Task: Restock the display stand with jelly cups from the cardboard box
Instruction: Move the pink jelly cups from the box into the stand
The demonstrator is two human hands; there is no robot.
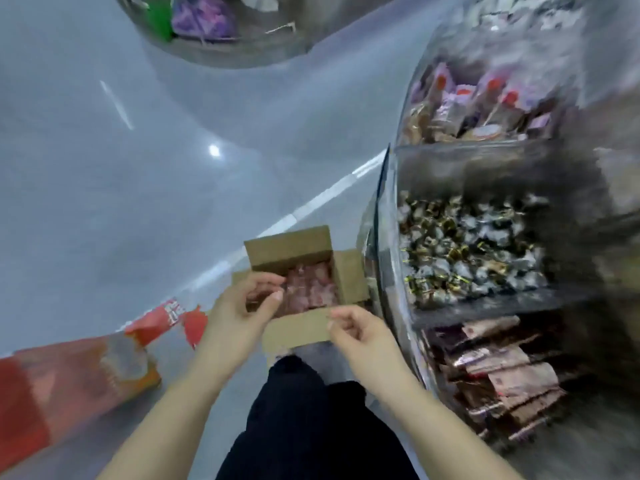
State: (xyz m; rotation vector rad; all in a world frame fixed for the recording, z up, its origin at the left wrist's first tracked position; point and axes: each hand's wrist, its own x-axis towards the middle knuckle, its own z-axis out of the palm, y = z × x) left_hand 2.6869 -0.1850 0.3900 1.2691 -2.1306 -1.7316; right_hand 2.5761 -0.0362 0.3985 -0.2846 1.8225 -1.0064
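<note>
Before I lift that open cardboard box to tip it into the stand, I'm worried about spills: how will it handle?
The cardboard box looks thin-walled, so it may flex. Its flaps stand loose and would probably flop. The pink jelly cups lie loose inside, so they would likely shift and slide out if it tilts.

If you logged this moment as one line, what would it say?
stage: reaching into open cardboard box | left hand: over pink jelly cups | right hand: at near flap | display stand: beside box
</note>
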